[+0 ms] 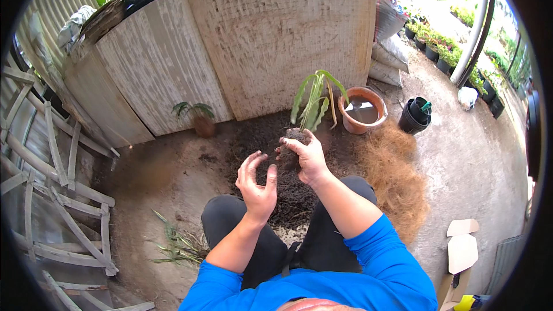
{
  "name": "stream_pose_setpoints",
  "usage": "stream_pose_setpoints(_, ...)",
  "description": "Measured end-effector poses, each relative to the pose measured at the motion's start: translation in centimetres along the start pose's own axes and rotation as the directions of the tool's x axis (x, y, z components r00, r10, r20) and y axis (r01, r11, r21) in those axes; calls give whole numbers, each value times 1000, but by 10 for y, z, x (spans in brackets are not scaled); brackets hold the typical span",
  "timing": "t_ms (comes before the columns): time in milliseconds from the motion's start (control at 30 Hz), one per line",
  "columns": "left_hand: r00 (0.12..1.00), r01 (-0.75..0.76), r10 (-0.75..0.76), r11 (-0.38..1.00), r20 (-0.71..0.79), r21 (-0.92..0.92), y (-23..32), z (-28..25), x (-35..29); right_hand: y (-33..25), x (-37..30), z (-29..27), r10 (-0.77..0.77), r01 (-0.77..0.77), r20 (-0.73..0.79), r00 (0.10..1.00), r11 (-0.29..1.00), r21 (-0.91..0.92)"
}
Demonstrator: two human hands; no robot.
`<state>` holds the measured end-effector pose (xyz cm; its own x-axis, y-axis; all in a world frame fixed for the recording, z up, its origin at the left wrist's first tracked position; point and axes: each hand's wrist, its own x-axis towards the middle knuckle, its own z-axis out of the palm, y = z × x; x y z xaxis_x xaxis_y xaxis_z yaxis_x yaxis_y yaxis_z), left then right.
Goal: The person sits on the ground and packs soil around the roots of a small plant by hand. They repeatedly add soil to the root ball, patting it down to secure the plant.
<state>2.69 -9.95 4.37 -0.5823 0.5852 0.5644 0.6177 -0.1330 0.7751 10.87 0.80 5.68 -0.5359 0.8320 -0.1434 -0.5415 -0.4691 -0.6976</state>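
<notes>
A green leafy plant [315, 101] stands upright in my right hand [310, 160], which grips the dark root ball [297, 135] at its base. One thin stalk on its right side is dry and yellowish. Just to the left, my left hand [257, 189] is raised with its fingers apart and bent, holding nothing. Soil smudges show on the fingers of both hands. Below them, between my knees, lies a heap of dark loose soil [291, 196].
Brown coconut-like fibre [394, 184] spreads on the right. Behind it stand a clay-coloured pot of water [362, 113] and nested black pots [415, 116]. A small plant with a brown fibrous base [203, 124] sits by the wooden boards [288, 34]. Cut leaves [183, 245] lie left.
</notes>
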Motion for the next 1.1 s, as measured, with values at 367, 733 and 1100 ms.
stream_pose_setpoints(367,997,-13,13,1000,75,-2,-17,-20,17,27,-10,21,94,-78,56,994,967,-241)
stream_pose_setpoints(733,988,-53,48,998,144,32,-23,-37,19,35,-9,27,90,-47,142,986,959,-281)
stream_pose_setpoints(1100,991,-19,36,991,130,-131,-26,-25,11,41,-2,20,3,15,81,997,976,-217)
